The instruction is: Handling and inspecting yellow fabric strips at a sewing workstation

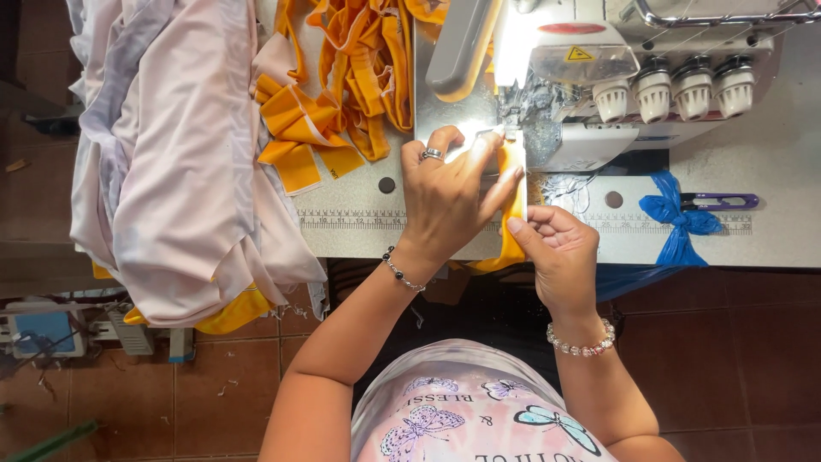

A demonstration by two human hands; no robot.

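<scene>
My left hand (449,192), with a ring and a bead bracelet, lies flat on a strip of orange fabric (513,175) and presses it against the bed of a white overlock sewing machine (599,77), just in front of its lit needle area. My right hand (560,248) pinches the near end of the same orange strip at the table's front edge. The strip hangs down past the edge under my hands.
A heap of orange strips (351,77) lies behind the left hand. Pale pink cloth (188,154) drapes over the table's left end. A blue plastic bag (680,222) and purple-handled snips (723,202) lie to the right. Tiled floor below.
</scene>
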